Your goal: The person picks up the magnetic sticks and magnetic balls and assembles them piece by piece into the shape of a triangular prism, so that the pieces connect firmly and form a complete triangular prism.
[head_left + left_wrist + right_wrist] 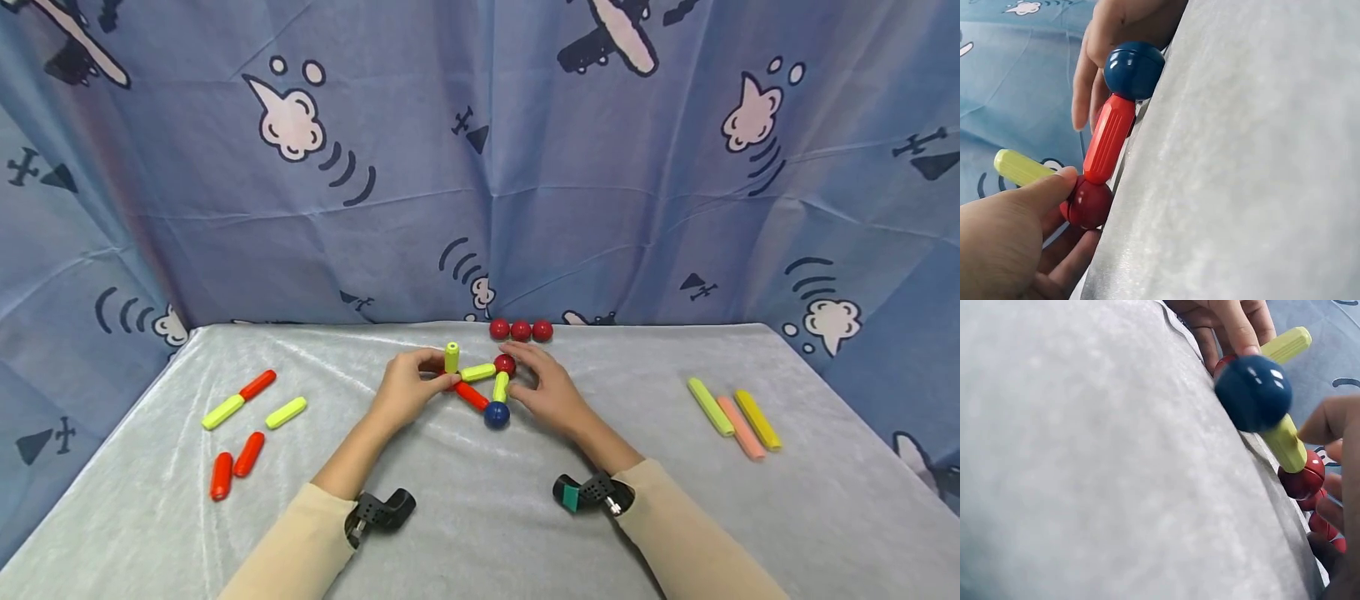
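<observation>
A flat triangle of magnetic rods and balls lies mid-table: a blue ball (497, 414), a red rod (471, 395), two yellow-green rods (477, 372) and a far red ball (505, 364). My left hand (433, 372) pinches the triangle's left red ball (1089, 203), thumb on top, with an upright yellow-green rod (452, 357) standing on that ball. My right hand (517, 371) curls its fingers round the far red ball (1302, 478), thumb near the yellow-green rod (1288, 442) that runs to the blue ball (1254, 392).
Three loose red balls (521, 330) line the back edge. At the left lie a joined yellow-green and red rod (238, 398), a yellow-green rod (286, 412) and two red rods (234, 463). At the right lie three rods (735, 417). A blue curtain (480, 167) hangs behind.
</observation>
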Demonstrator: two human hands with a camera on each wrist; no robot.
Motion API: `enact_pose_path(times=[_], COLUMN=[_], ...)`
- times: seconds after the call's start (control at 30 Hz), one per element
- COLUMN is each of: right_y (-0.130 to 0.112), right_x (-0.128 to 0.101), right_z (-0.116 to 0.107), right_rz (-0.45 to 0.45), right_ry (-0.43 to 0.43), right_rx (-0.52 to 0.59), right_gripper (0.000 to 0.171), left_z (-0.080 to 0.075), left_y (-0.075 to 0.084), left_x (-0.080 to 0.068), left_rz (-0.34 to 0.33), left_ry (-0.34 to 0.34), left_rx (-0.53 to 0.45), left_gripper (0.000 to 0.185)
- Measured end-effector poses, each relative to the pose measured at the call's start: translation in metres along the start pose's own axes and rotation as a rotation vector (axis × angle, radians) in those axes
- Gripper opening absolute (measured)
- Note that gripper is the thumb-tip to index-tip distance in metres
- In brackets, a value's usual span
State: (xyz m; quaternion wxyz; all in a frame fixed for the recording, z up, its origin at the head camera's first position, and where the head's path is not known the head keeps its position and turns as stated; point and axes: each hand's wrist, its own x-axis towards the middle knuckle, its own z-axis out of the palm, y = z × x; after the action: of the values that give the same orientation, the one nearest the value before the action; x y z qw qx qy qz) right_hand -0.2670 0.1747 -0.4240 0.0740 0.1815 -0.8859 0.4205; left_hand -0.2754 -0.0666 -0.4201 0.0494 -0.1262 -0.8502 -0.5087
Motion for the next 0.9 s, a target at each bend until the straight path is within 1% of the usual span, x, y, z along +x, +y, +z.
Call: enact_pose_path(times=[0.07, 0.1, 0.2, 0.33, 0.43, 0.53, 0.63, 0.73, 0.83, 0.9], right_y=[0.0, 0.0, 0.001, 0.0, 0.001, 0.001, 0.001, 0.001, 0.002, 0.002], right_x=[0.0, 0.0, 0.0, 0.0, 0.0, 0.0, 0.001, 0.002, 0.002, 0.001], right_z=[0.0, 0.0, 0.0, 0.001, 0.002, 0.003, 0.005, 0.006, 0.006, 0.006], right_rz=[-0.009, -0.015, -0.049, -0.086, -0.12, -0.141, -0.136, -0.119, -0.097, -0.084], right_ry=[-0.062, -0.078, -0.102, -0.127, -0.147, -0.152, -0.139, -0.108, -0.077, -0.067], right_rx=[0.007, 0.014, 0.002, -0.018, -0.021, -0.006, 0.017, 0.022, 0.013, 0.008], right_gripper=[0.057, 0.056, 0.052, 0.062, 0.065, 0.059, 0.05, 0.047, 0.046, 0.046], left_z=[0.0, 0.001, 0.001, 0.0, -0.001, -0.006, -0.017, -0.033, -0.052, -0.068], left_y=[-0.001, -0.001, 0.0, 0.001, 0.0, 0.0, 0.003, 0.006, 0.008, 0.007], left_x=[0.001, 0.001, 0.001, 0.0, 0.0, -0.001, -0.003, -0.007, -0.014, -0.02], left_rz=[-0.006, -0.011, -0.014, -0.02, -0.031, -0.037, -0.047, -0.057, -0.062, -0.052], left_ry=[-0.008, -0.005, 0.016, 0.029, -0.005, -0.065, -0.107, -0.128, -0.143, -0.141], left_rx=[-0.003, -0.002, 0.006, 0.027, 0.038, 0.052, 0.082, 0.151, 0.265, 0.362], left_gripper=[0.027, 0.027, 0.027, 0.029, 0.035, 0.04, 0.044, 0.044, 0.043, 0.041])
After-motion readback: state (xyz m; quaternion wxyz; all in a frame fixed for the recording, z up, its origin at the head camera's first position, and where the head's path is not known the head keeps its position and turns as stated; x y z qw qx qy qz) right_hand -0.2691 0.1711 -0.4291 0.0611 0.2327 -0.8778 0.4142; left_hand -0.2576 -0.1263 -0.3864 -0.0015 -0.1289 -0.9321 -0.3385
